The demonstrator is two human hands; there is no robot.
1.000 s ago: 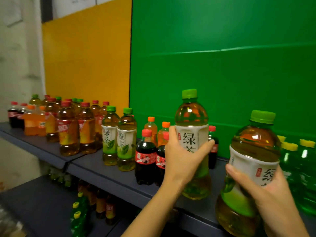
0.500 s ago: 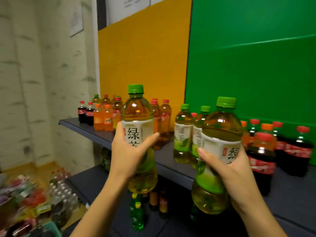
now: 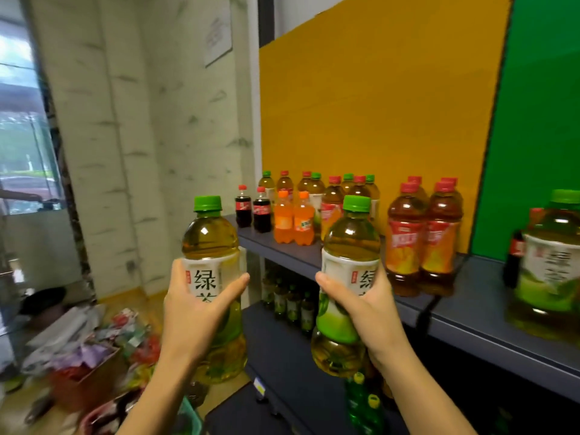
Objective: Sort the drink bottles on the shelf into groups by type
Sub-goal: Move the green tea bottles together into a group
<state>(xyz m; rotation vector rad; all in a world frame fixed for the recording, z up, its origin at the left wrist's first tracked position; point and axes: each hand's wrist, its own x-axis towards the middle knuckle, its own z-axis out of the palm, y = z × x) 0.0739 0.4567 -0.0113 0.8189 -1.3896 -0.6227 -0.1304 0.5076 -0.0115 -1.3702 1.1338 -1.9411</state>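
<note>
My left hand (image 3: 196, 309) grips a green-capped green tea bottle (image 3: 212, 243) held upright, off the shelf's left end. My right hand (image 3: 368, 312) grips a second green tea bottle (image 3: 350, 246) in front of the dark grey shelf (image 3: 470, 312). On the shelf's left end stand two small cola bottles (image 3: 254, 210), two orange soda bottles (image 3: 293, 219) and a mixed cluster of red-capped and green-capped tea bottles (image 3: 332, 196). Red-capped iced tea bottles (image 3: 422, 240) stand further right. Another green tea bottle (image 3: 547, 268) stands near the right edge.
A lower shelf (image 3: 276, 356) holds more bottles, including green soda bottles (image 3: 364, 403). A pale wall and window are at the left. Boxes and packets (image 3: 88, 350) clutter the floor below left. Yellow and green boards back the shelf.
My view has swung left along the shelf. Both hands carried their green tea bottles leftward, from the shelf's right part toward its left end.
</note>
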